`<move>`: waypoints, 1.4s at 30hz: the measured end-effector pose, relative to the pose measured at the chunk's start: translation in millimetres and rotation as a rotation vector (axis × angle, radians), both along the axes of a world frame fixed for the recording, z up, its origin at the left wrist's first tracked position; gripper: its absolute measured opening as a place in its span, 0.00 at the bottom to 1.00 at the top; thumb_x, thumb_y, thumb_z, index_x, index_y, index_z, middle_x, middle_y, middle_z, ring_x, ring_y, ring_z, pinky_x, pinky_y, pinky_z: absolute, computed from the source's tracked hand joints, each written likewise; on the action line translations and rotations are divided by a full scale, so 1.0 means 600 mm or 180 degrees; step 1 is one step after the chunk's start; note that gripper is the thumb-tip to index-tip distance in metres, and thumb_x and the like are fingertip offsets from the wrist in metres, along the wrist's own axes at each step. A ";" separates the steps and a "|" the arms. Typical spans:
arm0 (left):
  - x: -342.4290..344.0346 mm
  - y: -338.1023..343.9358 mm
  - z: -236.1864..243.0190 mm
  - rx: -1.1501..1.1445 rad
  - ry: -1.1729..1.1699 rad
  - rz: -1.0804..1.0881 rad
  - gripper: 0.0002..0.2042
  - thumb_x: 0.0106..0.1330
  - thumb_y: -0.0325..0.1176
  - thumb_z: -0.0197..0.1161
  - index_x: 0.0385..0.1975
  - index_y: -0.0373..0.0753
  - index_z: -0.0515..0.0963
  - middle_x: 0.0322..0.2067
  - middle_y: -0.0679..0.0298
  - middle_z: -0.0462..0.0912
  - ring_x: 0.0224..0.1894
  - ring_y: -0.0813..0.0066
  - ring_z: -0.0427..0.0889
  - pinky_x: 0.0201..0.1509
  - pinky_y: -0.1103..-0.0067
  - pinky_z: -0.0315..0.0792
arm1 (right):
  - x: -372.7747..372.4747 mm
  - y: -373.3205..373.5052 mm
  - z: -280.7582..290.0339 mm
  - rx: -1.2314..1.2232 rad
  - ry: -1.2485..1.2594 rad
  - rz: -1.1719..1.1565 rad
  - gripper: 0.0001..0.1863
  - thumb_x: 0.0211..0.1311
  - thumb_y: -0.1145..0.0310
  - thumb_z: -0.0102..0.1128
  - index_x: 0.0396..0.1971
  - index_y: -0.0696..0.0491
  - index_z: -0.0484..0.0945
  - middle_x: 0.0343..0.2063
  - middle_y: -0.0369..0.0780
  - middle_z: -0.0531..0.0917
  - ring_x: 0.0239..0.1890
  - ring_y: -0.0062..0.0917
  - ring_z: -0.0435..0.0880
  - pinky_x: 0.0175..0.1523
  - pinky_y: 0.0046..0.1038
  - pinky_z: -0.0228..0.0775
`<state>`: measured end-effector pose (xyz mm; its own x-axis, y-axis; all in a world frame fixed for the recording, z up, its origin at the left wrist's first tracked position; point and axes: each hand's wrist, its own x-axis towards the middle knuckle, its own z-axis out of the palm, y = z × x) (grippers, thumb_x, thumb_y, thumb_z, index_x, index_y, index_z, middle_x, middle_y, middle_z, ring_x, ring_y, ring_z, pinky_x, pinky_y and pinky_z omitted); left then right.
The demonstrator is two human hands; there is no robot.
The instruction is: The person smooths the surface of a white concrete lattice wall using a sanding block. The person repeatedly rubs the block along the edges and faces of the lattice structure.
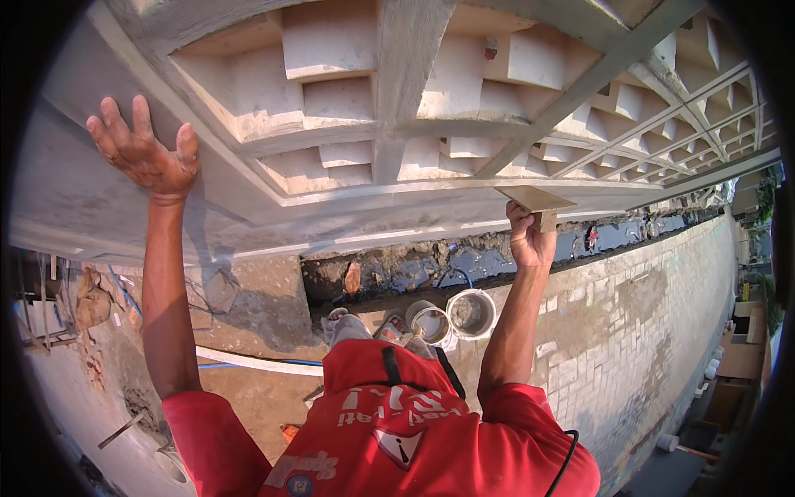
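My left hand (147,157) is raised with its fingers spread, in front of the smooth grey plastered wall (108,199) at the left. Nothing is in it, and whether the palm touches the wall I cannot tell. My right hand (532,242) is closed round the grip of a plastering float (538,199). The float's flat tan plate lies close to the plastered band below the patterned concrete blocks (335,99). My fingers partly hide the grip.
Two buckets, a white one (472,313) with grey mix and another (429,323), stand by my feet. A ditch (414,269) with dark water runs along the wall's foot. Paving (613,323) stretches to the right. A white pipe (257,362) lies at the left.
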<state>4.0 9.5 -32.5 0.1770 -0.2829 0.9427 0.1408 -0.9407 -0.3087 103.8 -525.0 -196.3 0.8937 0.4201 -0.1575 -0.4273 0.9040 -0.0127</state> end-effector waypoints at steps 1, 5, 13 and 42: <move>-0.002 0.002 0.000 0.0008 0.0006 0.0011 0.29 0.65 0.54 0.50 0.62 0.43 0.65 0.67 0.52 0.57 0.72 0.49 0.45 0.72 0.57 0.46 | 0.004 0.013 -0.007 0.0039 0.0172 -0.0008 0.17 0.66 0.70 0.51 0.51 0.64 0.69 0.44 0.53 0.71 0.38 0.35 0.76 0.38 0.27 0.86; -0.004 0.002 0.003 0.0060 0.0021 0.0019 0.29 0.65 0.51 0.51 0.63 0.42 0.63 0.67 0.52 0.55 0.71 0.49 0.46 0.73 0.57 0.44 | 0.047 0.045 -0.022 0.0073 0.0369 0.0212 0.17 0.65 0.73 0.48 0.49 0.69 0.68 0.42 0.55 0.71 0.38 0.38 0.76 0.40 0.26 0.86; -0.008 0.004 0.002 0.0007 0.0001 0.0055 0.29 0.66 0.53 0.49 0.63 0.44 0.63 0.67 0.53 0.56 0.71 0.49 0.45 0.72 0.57 0.46 | 0.075 0.110 0.111 -0.0278 0.0786 -0.0627 0.16 0.66 0.77 0.46 0.50 0.71 0.64 0.45 0.56 0.70 0.41 0.44 0.77 0.44 0.32 0.85; -0.001 -0.009 0.010 0.0605 0.0005 0.0281 0.32 0.71 0.54 0.43 0.67 0.37 0.56 0.69 0.48 0.51 0.71 0.44 0.46 0.70 0.51 0.48 | -0.034 0.207 -0.007 -0.4302 -0.0253 -0.2261 0.28 0.56 0.70 0.57 0.59 0.58 0.70 0.41 0.46 0.79 0.43 0.30 0.79 0.51 0.29 0.69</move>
